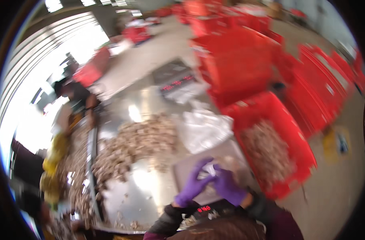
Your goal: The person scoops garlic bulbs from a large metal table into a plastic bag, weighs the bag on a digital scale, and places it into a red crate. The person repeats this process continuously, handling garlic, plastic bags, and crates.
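Both hands wear purple gloves and meet over a weighing scale. My left hand (196, 181) and my right hand (229, 184) pinch a bunched piece of clear plastic bag (211, 170) between them. Motion blur hides the finger detail and what the bag contains. Beneath them is the scale's flat platform (180, 172), its lit red display (204, 209) close to my body. Just past the platform lies a heap of clear plastic bags (205, 129). To the left, a large pile of small brownish pieces (140, 138) spreads across the metal table (119, 199).
Right of the scale stands a red plastic crate (308, 165) holding pinkish-brown pieces (266, 150). Larger red crates (239, 66) rise behind it. A second scale (173, 75) sits at the table's far end. Across a raised metal divider (91, 168), a co-worker (80, 96) leans over more pieces.
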Demonstrator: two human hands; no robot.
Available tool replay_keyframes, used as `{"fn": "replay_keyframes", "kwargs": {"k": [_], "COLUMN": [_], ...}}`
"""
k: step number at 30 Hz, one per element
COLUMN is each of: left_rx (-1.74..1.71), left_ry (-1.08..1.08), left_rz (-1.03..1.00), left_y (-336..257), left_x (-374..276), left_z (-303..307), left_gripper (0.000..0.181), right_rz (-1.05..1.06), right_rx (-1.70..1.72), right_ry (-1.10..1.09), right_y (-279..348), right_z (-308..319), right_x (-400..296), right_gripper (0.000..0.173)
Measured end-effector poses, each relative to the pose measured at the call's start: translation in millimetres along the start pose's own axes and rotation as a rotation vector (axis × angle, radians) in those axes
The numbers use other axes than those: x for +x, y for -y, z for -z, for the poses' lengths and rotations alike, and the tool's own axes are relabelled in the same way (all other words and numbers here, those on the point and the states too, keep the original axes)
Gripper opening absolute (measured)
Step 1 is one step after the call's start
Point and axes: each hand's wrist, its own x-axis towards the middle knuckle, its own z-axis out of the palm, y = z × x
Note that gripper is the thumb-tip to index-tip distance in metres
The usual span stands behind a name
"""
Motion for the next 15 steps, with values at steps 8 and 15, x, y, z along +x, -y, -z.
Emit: {"fn": "replay_keyframes", "kwargs": {"k": [8, 15], "left_rx": [0.209, -0.505], "left_ry": [-0.072, 0.046], "left_rz": [-0.336, 0.409], "left_y": [-19, 19], "left_x": [-1, 16], "left_z": [-17, -17], "left_gripper": [0.035, 0.037], "right_rz": [-0.251, 0.543], "right_rx": [0.496, -0.574], "right_ry": [0.317, -0.064], "right_y": [-4, -5], "right_z": [61, 39], "right_x": [0, 8], "right_gripper": [0.011, 0.013]}}
